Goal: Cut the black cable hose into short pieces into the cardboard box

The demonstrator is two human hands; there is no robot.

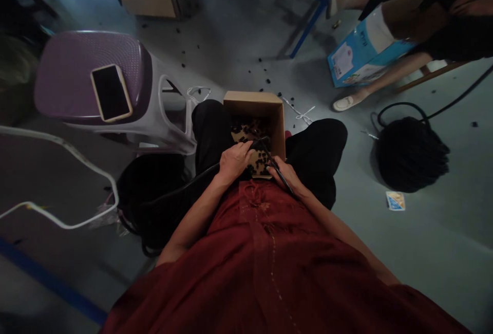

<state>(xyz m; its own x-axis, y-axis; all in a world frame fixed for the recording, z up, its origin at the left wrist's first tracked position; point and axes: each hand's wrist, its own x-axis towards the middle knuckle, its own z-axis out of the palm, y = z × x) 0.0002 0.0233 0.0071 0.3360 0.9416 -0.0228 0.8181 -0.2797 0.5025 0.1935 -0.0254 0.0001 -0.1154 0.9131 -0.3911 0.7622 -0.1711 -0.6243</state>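
Grey floor [431, 262], one box [252, 101], two hands [233, 162] [284, 177]

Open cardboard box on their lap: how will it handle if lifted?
The cardboard box looks thin-walled, so it may flex if gripped by one side. Its open top and loose small dark pieces suggest spilling if tilted. Perched on a black-trousered lap, beneath the left hand and right hand, both on a black cable, it could tip if nudged.

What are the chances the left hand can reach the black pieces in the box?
Probably yes: the left hand sits at the box's open top, pieces just below, nothing between.
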